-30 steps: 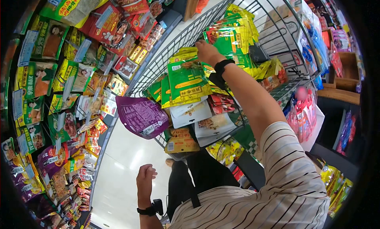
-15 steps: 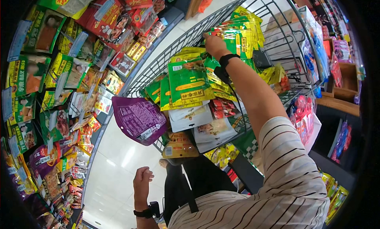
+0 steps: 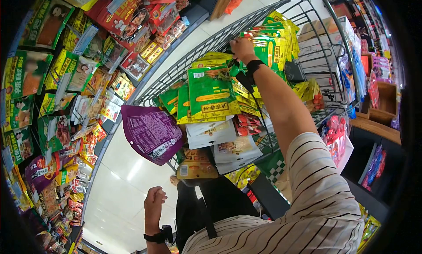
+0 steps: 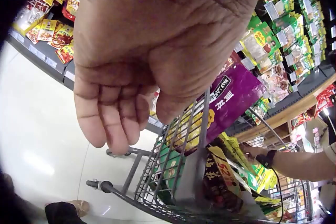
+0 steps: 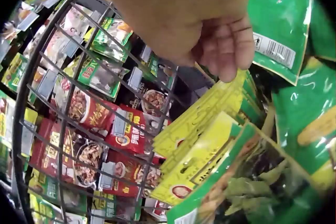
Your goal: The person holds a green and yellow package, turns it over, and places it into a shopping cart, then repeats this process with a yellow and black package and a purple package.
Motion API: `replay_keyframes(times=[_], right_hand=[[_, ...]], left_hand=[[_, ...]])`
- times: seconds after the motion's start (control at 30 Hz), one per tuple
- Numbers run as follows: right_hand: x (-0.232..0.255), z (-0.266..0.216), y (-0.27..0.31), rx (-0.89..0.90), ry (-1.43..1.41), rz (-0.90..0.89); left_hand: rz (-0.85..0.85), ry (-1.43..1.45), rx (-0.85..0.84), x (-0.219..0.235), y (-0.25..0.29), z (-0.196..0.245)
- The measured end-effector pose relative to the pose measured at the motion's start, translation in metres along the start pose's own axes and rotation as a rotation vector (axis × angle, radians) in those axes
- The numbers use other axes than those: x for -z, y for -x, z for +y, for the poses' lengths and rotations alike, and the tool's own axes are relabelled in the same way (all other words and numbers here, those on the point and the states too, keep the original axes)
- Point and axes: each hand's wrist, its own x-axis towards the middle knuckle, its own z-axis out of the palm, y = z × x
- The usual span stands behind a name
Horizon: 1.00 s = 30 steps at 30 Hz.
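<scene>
My right hand (image 3: 243, 48) is over the shopping cart, fingers bent at a row of green and yellow seasoning packets (image 3: 266, 46). In the right wrist view its fingertips (image 5: 228, 71) are right at the upper ends of yellow-edged packets (image 5: 205, 145); I cannot tell whether it pinches one. Nearer me, a large green packet (image 3: 212, 93) lies on white packets (image 3: 211, 133). My left hand (image 3: 154, 204) hangs beside my leg, fingers loosely bent, holding nothing. A purple pouch (image 3: 151, 133) leans out over the cart's side, above the left hand.
The wire cart (image 3: 184, 63) stands close to a shelf rack of hanging food pouches (image 3: 66, 78) on the left. Stacked cartons (image 3: 318, 43) and red packages (image 3: 336, 131) stand beyond its right side. White tiled floor (image 3: 118, 188) shows between rack and legs.
The head view has shifted slightly, so shelf and purple pouch sit farther left. My right hand stays at the green and yellow packets; my left hand keeps hanging at my side.
</scene>
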Motion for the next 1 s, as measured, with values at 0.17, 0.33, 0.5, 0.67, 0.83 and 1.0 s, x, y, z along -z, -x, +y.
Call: replay_keyframes(times=[0.17,0.33,0.5,0.67,0.83,1.0], right_hand=[[-0.025,0.024,-0.037,-0.062,0.037,-0.093],[-0.013,0.015,-0.028,-0.175,-0.211,-0.132],[0.049,-0.036,0.021,-0.288,-0.851,-0.022],[0.108,-0.066,0.052,-0.165,-0.967,-0.027],[0.158,-0.101,0.105,-0.041,-1.015,0.025],[0.213,-0.167,0.208,0.325,-0.861,0.016]], left_hand=[[0.019,0.005,-0.007,0.001,0.0,0.007],[0.032,0.034,0.003,0.008,0.003,0.002],[0.028,0.053,-0.003,0.013,0.004,0.004],[-0.003,0.037,-0.061,0.016,0.004,0.016],[-0.013,0.03,-0.197,0.024,0.012,0.037],[-0.032,0.039,-0.593,0.044,0.011,0.085]])
